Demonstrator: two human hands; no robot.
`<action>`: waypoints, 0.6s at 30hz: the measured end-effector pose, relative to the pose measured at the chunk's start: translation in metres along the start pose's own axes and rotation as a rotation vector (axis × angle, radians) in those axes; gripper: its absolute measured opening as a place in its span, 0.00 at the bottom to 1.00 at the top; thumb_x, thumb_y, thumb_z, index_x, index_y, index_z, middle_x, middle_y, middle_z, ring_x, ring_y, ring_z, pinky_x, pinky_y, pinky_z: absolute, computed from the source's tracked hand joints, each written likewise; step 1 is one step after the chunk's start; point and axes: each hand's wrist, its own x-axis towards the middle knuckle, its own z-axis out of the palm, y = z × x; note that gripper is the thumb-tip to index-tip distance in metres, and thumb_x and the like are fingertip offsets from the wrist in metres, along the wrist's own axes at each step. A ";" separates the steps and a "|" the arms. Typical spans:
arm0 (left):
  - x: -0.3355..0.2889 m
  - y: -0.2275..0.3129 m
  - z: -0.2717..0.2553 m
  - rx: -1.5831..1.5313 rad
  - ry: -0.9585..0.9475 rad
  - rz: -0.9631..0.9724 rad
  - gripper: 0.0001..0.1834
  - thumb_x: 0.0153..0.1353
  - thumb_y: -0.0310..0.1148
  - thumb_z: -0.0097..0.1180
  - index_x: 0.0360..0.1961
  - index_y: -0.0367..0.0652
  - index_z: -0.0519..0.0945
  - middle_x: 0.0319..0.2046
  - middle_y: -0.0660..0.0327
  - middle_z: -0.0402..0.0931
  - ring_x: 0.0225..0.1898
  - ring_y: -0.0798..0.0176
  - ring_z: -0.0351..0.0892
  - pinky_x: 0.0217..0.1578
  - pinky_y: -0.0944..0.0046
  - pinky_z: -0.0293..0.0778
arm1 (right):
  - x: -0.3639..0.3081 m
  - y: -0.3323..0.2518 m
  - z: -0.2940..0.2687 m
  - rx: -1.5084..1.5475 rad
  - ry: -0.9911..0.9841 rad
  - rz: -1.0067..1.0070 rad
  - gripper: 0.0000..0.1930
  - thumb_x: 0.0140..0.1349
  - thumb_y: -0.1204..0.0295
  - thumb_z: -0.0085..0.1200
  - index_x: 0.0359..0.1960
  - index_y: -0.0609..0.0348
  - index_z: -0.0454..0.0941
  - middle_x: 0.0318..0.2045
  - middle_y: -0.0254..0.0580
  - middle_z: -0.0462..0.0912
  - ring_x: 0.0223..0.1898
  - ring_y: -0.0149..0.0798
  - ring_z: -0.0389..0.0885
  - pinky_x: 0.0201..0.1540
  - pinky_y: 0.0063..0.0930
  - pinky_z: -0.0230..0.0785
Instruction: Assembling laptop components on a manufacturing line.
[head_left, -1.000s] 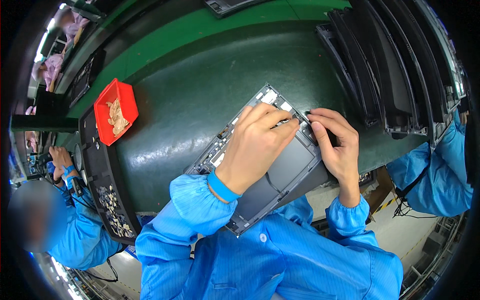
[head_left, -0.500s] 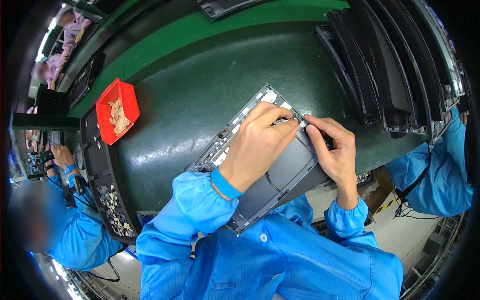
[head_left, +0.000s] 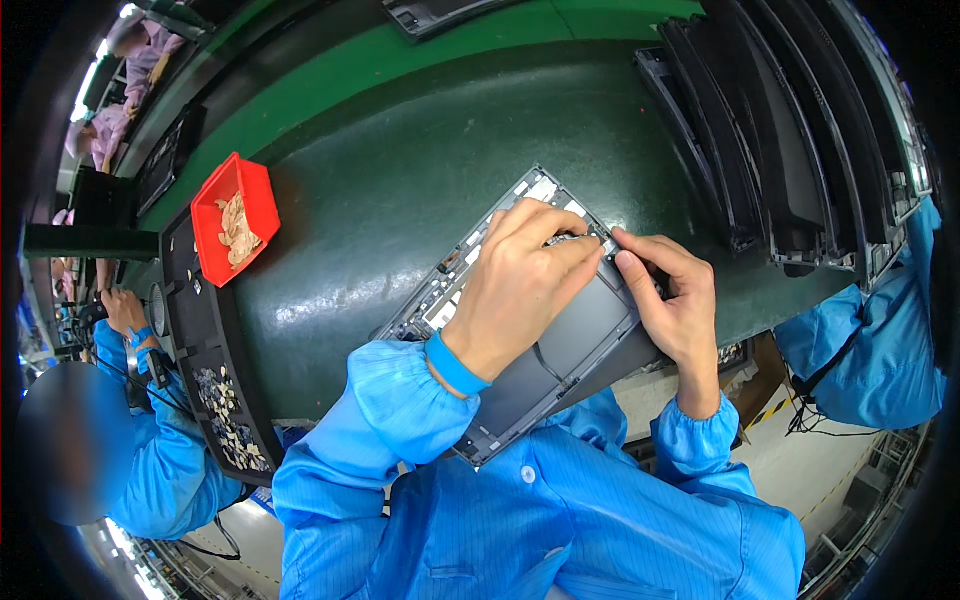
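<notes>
A dark grey laptop casing point(head_left: 590, 330) lies slanted in front of me, its inner side up, with small white and metallic parts along its far-left edge. My left hand point(head_left: 520, 275) reaches across it, a blue band round the wrist. Its thumb and fingertips are pinched together near the casing's far-right edge; whatever lies between them is too small or hidden to name. At that same edge my right hand point(head_left: 678, 295) grips the casing between thumb and forefinger, its other fingers curled. The fingertips of both hands almost meet.
On the green bench point(head_left: 340, 260), a red bin point(head_left: 270, 205) of tan pieces stands at left beside a black tray point(head_left: 190, 310) with small parts. Several dark casings point(head_left: 770, 130) stand in a row at right. Co-workers in blue sit at both sides.
Hardly anything differs. The casing and both my hands appear shifted very slightly to the right, with the same grip kept.
</notes>
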 end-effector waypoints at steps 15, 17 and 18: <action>0.000 0.002 0.002 0.021 -0.008 -0.060 0.06 0.56 0.28 0.72 0.35 0.43 0.92 0.39 0.64 0.86 0.44 0.59 0.82 0.47 0.58 0.73 | 0.000 -0.003 0.001 -0.015 -0.003 0.023 0.14 0.65 0.74 0.65 0.52 0.61 0.88 0.36 0.47 0.89 0.34 0.36 0.85 0.40 0.29 0.76; -0.002 0.003 0.003 0.022 -0.028 -0.077 0.06 0.57 0.29 0.71 0.36 0.43 0.91 0.41 0.64 0.85 0.46 0.59 0.81 0.48 0.55 0.72 | 0.001 -0.004 0.000 -0.034 -0.003 0.035 0.14 0.66 0.73 0.65 0.52 0.62 0.87 0.34 0.48 0.88 0.33 0.36 0.85 0.39 0.29 0.75; -0.003 0.004 0.004 0.021 -0.049 -0.095 0.06 0.59 0.30 0.70 0.37 0.43 0.91 0.43 0.64 0.84 0.47 0.59 0.79 0.49 0.52 0.70 | 0.001 -0.005 0.001 -0.035 -0.004 0.034 0.14 0.66 0.73 0.65 0.52 0.62 0.87 0.34 0.48 0.88 0.33 0.36 0.85 0.39 0.29 0.75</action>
